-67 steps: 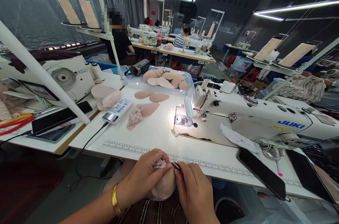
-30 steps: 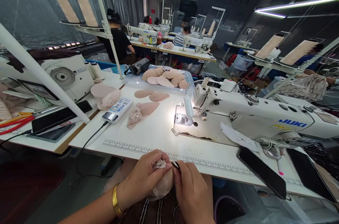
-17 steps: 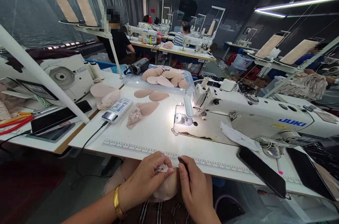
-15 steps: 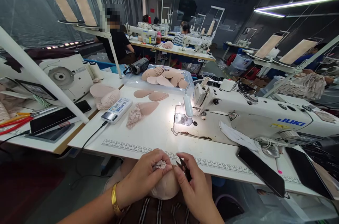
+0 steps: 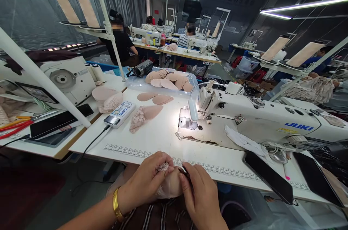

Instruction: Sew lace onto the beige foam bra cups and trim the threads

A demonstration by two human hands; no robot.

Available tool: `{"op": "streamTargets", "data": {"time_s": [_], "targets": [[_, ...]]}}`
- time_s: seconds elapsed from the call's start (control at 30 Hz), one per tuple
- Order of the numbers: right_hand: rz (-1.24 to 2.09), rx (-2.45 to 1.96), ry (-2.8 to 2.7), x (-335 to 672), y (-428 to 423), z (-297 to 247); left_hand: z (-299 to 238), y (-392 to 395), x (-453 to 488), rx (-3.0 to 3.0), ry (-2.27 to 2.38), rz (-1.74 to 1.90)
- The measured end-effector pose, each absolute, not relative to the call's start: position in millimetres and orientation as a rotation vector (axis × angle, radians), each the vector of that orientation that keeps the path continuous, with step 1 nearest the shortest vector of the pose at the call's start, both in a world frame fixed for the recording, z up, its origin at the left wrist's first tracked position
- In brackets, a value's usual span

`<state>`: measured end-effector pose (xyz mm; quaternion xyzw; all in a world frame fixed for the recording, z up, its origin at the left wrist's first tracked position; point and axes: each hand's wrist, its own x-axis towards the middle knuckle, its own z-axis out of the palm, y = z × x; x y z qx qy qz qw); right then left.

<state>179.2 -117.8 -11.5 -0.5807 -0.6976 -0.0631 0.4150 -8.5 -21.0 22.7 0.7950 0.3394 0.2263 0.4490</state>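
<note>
A beige bra cup with lace at its upper edge is pinched in my left hand, just below the table's front edge. My right hand is closed around small dark thread snips, whose tips touch or nearly touch the cup's edge. Fingers cover most of the snips. On the table beyond lie a lace-and-fabric piece and two flat beige pads. The JUKI sewing machine stands to the right, its needle area lit by a lamp.
A clear plastic tray holds a pile of beige pads. A white cabled device sits on the left of the table. Phones and a white cloth lie at right. Thread stands rise on both sides; co-workers sit further back.
My right hand has closed: the snips' blades, apart before, are now pressed together at the cup's edge. The cup has shifted up slightly in my left hand.
</note>
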Motion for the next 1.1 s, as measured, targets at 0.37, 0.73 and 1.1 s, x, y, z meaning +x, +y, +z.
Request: {"op": "streamTargets", "data": {"time_s": [0.37, 0.73, 1.1], "targets": [[-0.350, -1.487, -1.805, 173.6, -114.9, -16.4, 27.5, -23.4, -7.5, 1.956, 0.824, 0.559], [-0.451, -1.469, -1.819, 172.7, -114.3, -17.9, 26.8, -26.7, -5.5, 1.882, 0.864, 0.577], [-0.538, -1.490, -1.927, 172.0, -111.7, -9.6, 25.8, -27.1, -3.4, 1.817, 0.879, 0.596]]}}
